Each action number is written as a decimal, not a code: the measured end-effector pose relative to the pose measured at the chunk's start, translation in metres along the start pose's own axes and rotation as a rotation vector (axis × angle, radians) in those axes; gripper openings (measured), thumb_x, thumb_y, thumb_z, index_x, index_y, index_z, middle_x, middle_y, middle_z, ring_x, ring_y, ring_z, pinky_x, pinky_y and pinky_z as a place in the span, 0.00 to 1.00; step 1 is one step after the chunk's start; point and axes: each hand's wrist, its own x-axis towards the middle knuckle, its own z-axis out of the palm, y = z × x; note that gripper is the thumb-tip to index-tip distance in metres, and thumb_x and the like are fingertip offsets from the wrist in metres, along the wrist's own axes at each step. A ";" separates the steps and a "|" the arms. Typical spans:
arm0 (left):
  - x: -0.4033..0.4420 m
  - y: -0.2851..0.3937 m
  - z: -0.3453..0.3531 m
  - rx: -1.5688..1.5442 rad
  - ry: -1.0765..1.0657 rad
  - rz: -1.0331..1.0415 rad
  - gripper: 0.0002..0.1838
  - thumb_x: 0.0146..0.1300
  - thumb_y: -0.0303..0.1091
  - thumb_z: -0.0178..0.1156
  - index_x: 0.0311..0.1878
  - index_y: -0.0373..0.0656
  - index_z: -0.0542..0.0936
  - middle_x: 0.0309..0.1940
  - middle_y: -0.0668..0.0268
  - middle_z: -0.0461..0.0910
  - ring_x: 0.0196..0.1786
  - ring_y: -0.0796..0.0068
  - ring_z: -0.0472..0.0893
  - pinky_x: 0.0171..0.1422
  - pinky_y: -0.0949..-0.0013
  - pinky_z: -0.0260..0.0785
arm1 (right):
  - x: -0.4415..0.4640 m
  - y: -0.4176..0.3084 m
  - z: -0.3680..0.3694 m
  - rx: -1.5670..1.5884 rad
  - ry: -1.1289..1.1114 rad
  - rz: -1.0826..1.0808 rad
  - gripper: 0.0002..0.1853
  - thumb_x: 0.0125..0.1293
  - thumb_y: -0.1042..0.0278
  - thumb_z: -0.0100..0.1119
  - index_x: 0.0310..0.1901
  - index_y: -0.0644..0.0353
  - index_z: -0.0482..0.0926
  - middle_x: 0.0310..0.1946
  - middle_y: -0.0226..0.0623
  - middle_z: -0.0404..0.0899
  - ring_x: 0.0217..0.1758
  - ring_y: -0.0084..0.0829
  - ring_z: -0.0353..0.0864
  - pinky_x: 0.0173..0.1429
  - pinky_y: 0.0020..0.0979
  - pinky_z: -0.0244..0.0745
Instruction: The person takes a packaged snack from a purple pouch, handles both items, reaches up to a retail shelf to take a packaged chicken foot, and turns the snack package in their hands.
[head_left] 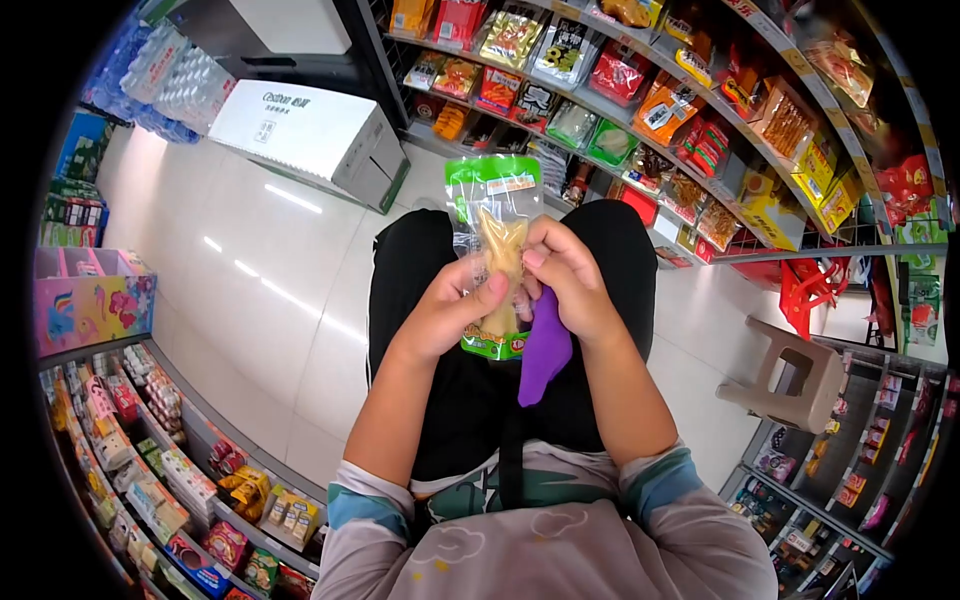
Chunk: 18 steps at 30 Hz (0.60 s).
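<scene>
Above my lap, both hands hold a clear snack packet [503, 240] with green ends and a pale yellowish food inside. My left hand [452, 303] grips its left side, with the thumb across the front. On the other edge, my right hand [571, 277] pinches the packet with bent fingers. A purple cloth [545, 350] hangs down from beneath my right hand, beside the packet's lower end. How the fingers hold the cloth is partly hidden.
Shelves of packaged snacks [570, 125] curve across the front and right. A white carton [290, 125] stands on the floor ahead left, near wrapped water bottles [170, 80]. A beige stool [785, 375] lies to the right, and a low shelf [190, 440] runs along the left.
</scene>
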 end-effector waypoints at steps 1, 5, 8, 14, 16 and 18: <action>0.000 0.000 0.001 -0.008 0.007 0.000 0.23 0.73 0.48 0.57 0.56 0.36 0.76 0.44 0.63 0.81 0.46 0.73 0.82 0.53 0.68 0.73 | -0.001 0.000 -0.001 0.037 -0.021 0.011 0.05 0.75 0.70 0.51 0.39 0.57 0.70 0.27 0.23 0.71 0.27 0.13 0.68 0.31 0.18 0.64; -0.001 -0.002 -0.001 -0.021 0.001 -0.040 0.22 0.73 0.46 0.57 0.56 0.35 0.77 0.45 0.63 0.82 0.47 0.74 0.81 0.54 0.69 0.73 | -0.005 0.000 0.000 0.090 -0.025 -0.003 0.05 0.75 0.71 0.51 0.38 0.58 0.70 0.27 0.23 0.70 0.27 0.12 0.69 0.31 0.18 0.64; -0.002 -0.006 0.000 -0.013 0.028 -0.062 0.20 0.73 0.43 0.59 0.56 0.35 0.78 0.45 0.65 0.82 0.48 0.76 0.81 0.55 0.70 0.73 | -0.008 0.000 0.000 -0.016 0.027 -0.072 0.07 0.74 0.72 0.53 0.34 0.58 0.70 0.25 0.22 0.71 0.25 0.12 0.69 0.30 0.19 0.64; 0.003 -0.008 0.004 0.074 -0.001 -0.108 0.18 0.72 0.41 0.60 0.54 0.35 0.80 0.45 0.67 0.82 0.48 0.80 0.80 0.55 0.72 0.71 | -0.015 -0.002 -0.001 -0.108 0.157 -0.096 0.11 0.73 0.71 0.55 0.30 0.60 0.71 0.22 0.22 0.74 0.26 0.10 0.71 0.28 0.20 0.66; 0.005 -0.009 0.007 0.084 -0.025 -0.132 0.18 0.72 0.41 0.61 0.54 0.36 0.80 0.45 0.67 0.82 0.48 0.80 0.79 0.55 0.73 0.71 | -0.016 0.001 -0.006 -0.158 0.188 -0.132 0.10 0.73 0.71 0.55 0.31 0.61 0.73 0.22 0.23 0.75 0.25 0.10 0.71 0.28 0.20 0.66; 0.007 -0.008 0.012 0.135 0.011 -0.149 0.18 0.71 0.41 0.61 0.54 0.36 0.80 0.44 0.67 0.82 0.48 0.81 0.79 0.54 0.74 0.72 | -0.017 0.002 -0.008 -0.207 0.211 -0.172 0.10 0.74 0.70 0.55 0.32 0.61 0.75 0.22 0.23 0.75 0.25 0.10 0.72 0.28 0.20 0.67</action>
